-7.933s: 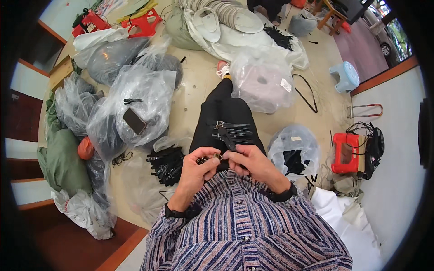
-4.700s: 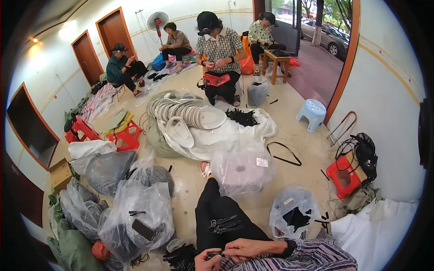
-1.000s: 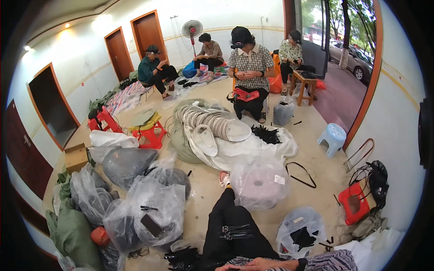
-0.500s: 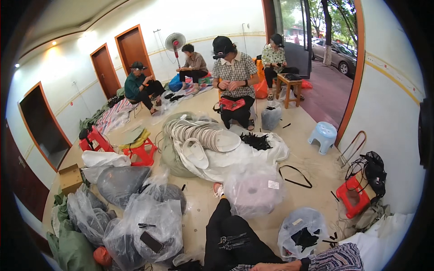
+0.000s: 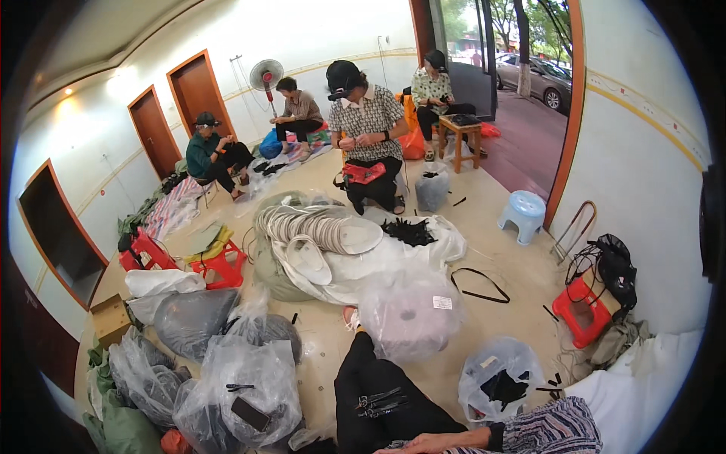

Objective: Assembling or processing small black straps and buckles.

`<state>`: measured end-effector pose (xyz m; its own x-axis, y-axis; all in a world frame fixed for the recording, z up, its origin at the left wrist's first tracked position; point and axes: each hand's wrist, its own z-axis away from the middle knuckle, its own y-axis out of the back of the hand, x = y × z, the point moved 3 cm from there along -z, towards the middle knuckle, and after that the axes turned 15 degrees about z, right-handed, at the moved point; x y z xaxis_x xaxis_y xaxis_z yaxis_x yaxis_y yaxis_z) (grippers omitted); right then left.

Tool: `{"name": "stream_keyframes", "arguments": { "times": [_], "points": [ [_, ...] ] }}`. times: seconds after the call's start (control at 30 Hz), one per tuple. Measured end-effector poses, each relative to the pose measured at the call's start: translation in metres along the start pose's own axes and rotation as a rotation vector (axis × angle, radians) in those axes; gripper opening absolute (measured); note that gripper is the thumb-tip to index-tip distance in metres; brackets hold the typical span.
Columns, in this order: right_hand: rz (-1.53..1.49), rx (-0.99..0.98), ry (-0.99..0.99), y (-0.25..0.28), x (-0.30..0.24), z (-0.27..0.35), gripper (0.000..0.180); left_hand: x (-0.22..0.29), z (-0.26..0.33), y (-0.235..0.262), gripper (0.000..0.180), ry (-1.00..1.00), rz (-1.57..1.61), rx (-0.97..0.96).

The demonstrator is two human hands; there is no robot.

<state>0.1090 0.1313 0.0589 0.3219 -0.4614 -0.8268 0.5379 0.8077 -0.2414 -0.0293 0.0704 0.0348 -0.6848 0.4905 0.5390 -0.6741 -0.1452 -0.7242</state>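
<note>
Straps [image 5: 382, 403]: black, buckled, on dark trousers [image 5: 354, 376], bottom center
Right hand [image 5: 429, 443]: bottom edge, below straps, cut off
Fingers: can't tell grip; left hand out of frame
Clear bag [image 5: 472, 380]: lower right, black strips [image 5: 504, 389] inside
Phone [image 5: 250, 414]: lower left

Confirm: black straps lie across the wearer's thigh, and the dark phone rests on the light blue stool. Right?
Wrong on the phone: it rests on the clear plastic bag at lower left, as the head view shows. The black straps do lie across the wearer's thigh.
</note>
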Motion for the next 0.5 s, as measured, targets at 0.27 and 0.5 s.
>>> {"name": "stream_keyframes", "arguments": {
  "times": [0.27,0.5],
  "points": [
    [0.013,-0.107,-0.069,-0.005,0.041,-0.02,0.027,-0.002,-0.007,0.024,0.014,-0.121,-0.169,0.185],
    [1.07,0.84,0.344,0.124,-0.057,0.072,0.116,0.144,0.005,0.014,0.008,-0.409,-0.322,0.278]
  ]
}}
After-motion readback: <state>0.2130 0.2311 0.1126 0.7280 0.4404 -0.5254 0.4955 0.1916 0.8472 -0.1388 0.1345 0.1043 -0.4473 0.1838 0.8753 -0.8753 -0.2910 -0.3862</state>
